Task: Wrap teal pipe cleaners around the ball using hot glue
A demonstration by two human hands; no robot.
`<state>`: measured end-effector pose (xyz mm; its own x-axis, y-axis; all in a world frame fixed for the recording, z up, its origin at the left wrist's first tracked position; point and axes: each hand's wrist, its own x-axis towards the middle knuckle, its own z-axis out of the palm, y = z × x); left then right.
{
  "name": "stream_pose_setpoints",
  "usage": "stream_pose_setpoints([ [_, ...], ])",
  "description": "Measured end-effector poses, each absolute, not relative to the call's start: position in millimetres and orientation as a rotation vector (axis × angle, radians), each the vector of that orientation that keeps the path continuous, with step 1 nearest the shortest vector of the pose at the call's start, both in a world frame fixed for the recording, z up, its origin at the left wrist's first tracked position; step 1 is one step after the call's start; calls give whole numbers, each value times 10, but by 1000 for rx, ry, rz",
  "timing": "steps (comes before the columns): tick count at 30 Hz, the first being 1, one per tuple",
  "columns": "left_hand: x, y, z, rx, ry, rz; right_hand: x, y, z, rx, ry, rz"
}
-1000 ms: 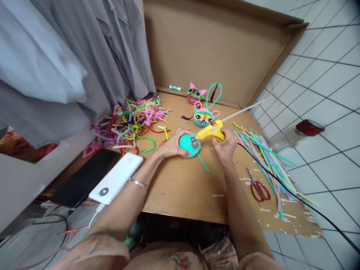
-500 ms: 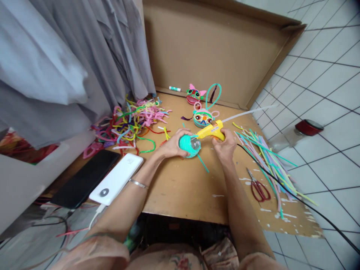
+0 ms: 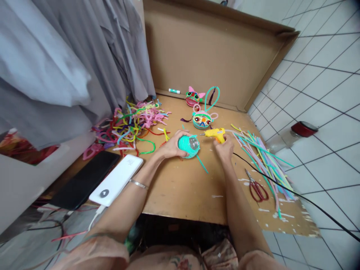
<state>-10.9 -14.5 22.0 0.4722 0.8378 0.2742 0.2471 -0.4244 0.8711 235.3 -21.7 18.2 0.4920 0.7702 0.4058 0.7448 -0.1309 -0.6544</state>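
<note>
My left hand [image 3: 174, 144] is wrapped round a ball [image 3: 188, 146] covered in turquoise pipe cleaner, with a clear patch left bare on its right side. A loose turquoise pipe-cleaner end [image 3: 203, 164] sticks out below it. In my right hand [image 3: 224, 147] is a yellow glue gun [image 3: 215, 133], its nozzle pointing left, a short gap from the ball. Behind them sit two decorated animal-face balls, one with round pink ears [image 3: 202, 120] and one with pointed pink ears [image 3: 194, 96].
Tangled pipe cleaners [image 3: 135, 123] heap at the back left. Straight pipe cleaners [image 3: 264, 165] and red-handled scissors [image 3: 256, 187] lie right, near the glue gun's black cord [image 3: 270, 175]. A black phone [image 3: 84, 180] and white power bank [image 3: 117, 180] lie left. Cardboard [image 3: 208, 52] stands behind.
My right hand has drawn the glue gun away from the ball, and its nozzle now points more level. My left hand still holds the ball in nearly the same place.
</note>
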Motion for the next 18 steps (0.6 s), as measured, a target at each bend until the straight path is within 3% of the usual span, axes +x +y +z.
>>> stream_pose_setpoints([
  [13,-114,-94,186,2008,879,950,2360,-265,29,-2361,-1512,-109],
  [18,-118,-77,159,2035,875,968,2315,-276,103,-2079,-1546,-342],
])
